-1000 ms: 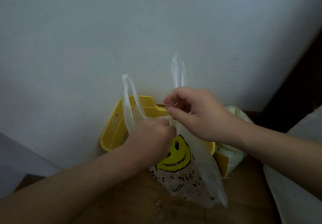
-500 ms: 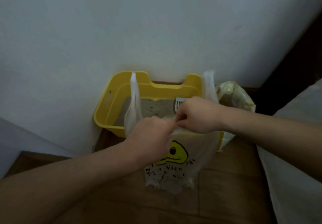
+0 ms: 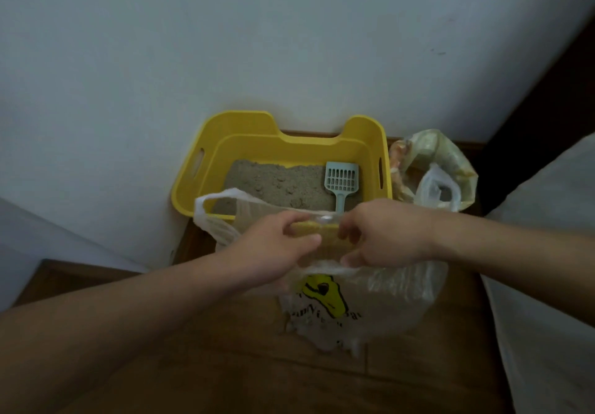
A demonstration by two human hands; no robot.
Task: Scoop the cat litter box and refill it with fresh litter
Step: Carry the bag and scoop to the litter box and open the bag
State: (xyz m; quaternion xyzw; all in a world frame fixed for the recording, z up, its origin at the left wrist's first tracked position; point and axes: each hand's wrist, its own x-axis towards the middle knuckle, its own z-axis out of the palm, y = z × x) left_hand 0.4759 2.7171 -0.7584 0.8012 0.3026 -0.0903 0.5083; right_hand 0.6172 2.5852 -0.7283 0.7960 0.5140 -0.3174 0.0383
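- plastic bag (image 3: pixel 386 291): mouth is held stretched between left hand (image 3: pixel 277 246) and right hand (image 3: pixel 383 236), its rim gripped by the curled fingers of each.
- litter box (image 3: pixel 244 123): set just beyond both hands, litter inside.
- scoop (image 3: pixel 342 177): laid in the box beyond the right hand, ungripped.
- status: scooping and refilling are judged outstanding.

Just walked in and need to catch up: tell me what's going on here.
A person holds the mouth of a clear plastic bag open, with the left hand and right hand each pinching its rim, just in front of the yellow litter box. The scoop lies untouched on the litter inside the box. Another bag stands beside the box, on its right.
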